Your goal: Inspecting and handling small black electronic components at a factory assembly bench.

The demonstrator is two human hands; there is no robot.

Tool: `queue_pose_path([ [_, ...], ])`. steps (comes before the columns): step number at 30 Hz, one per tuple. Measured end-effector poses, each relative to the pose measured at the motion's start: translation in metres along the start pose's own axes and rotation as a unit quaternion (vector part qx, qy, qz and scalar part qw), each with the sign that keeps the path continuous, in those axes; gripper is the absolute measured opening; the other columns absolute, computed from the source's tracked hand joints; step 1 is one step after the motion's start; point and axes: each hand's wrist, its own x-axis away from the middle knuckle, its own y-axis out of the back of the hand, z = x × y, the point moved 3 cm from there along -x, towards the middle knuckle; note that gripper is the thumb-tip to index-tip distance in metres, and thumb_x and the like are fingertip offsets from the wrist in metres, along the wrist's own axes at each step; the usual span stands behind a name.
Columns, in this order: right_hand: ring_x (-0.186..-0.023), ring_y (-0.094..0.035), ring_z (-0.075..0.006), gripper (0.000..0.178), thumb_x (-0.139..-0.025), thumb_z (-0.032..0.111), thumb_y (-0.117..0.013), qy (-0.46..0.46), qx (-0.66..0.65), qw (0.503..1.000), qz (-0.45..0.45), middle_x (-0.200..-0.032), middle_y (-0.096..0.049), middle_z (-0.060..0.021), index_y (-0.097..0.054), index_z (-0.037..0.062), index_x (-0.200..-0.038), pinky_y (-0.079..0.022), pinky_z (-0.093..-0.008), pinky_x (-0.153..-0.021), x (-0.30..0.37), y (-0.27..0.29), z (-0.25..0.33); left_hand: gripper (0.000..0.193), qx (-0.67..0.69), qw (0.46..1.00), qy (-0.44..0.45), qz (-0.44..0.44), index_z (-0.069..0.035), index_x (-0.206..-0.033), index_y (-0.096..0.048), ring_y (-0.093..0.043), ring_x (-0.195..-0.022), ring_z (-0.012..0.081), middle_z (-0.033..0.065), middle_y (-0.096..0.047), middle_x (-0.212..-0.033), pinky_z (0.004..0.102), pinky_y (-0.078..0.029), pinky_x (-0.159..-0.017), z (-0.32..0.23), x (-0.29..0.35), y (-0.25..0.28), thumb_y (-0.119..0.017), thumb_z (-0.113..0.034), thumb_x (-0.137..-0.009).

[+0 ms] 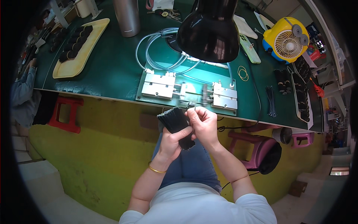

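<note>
A thick bundle of short black wires (173, 120) with pale greenish ends is held in front of the table edge. My left hand (173, 141) wraps round it, thumb across its lower part. At the bundle's upper right, my right hand (203, 121) is closed in a pinch; whatever lies between its fingertips is too small to make out. Just beyond my fingers stands a fixture with a left metal block (159, 86) and a right metal block (224, 98) on a green plate. The small parts between the blocks look smeared.
A black lamp (209, 33) hangs over coiled clear air tubes (149, 48). Left lies a cream tray (84, 56) of black bundles; right are a phone (250, 50), rubber bands (243, 74), loose black wires (271, 100), a yellow fan (289, 41). Stools and another person (24, 89) flank the table.
</note>
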Motion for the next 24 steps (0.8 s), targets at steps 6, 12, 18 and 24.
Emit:
queue_pose_path([
  [6,-0.034,-0.039,-0.0009,0.021,-0.086,0.017,-0.054,0.014,0.007,1.000,0.001,-0.050,-0.050,0.0020,-0.061,-0.0009,-0.077,-0.028,-0.0168,-0.031,0.002,-0.001,0.001,0.017,0.021,1.000,-0.001,0.006,0.001,-0.091,-0.053,-0.056,-0.063,0.0153,0.0056,-0.054,-0.077,0.0261,-0.047,-0.057,0.003,0.001,0.002,-0.057,0.003,-0.075],
  [12,-0.034,-0.038,-0.0010,0.022,-0.087,0.016,-0.052,0.012,-0.009,1.000,-0.019,-0.048,-0.050,0.0025,-0.062,-0.0008,-0.077,-0.027,-0.0169,-0.031,-0.002,0.003,-0.007,0.013,0.006,1.000,-0.006,0.001,0.000,-0.089,-0.052,-0.055,-0.063,0.0148,0.0055,-0.054,-0.076,0.0261,-0.047,-0.058,0.009,-0.002,0.006,-0.056,0.002,-0.076],
  [18,-0.033,-0.037,-0.0014,0.023,-0.087,0.016,-0.051,0.000,-0.022,1.000,-0.016,-0.047,-0.048,0.0020,-0.061,-0.0016,-0.076,-0.027,-0.0170,-0.031,-0.006,0.004,-0.006,0.005,-0.004,1.000,-0.002,-0.016,0.000,-0.081,-0.051,-0.054,-0.062,0.0136,0.0054,-0.053,-0.074,0.0256,-0.046,-0.059,0.003,-0.004,-0.003,-0.055,-0.001,-0.078],
  [24,-0.033,-0.037,-0.0011,0.023,-0.086,0.016,-0.052,-0.015,-0.019,1.000,-0.017,-0.047,-0.050,0.0013,-0.062,-0.0012,-0.076,-0.026,-0.0169,-0.031,-0.005,0.004,-0.004,0.005,-0.002,1.000,0.004,-0.009,0.000,-0.081,-0.051,-0.054,-0.063,0.0136,0.0054,-0.053,-0.074,0.0253,-0.046,-0.059,0.005,-0.004,-0.002,-0.055,-0.001,-0.078],
])
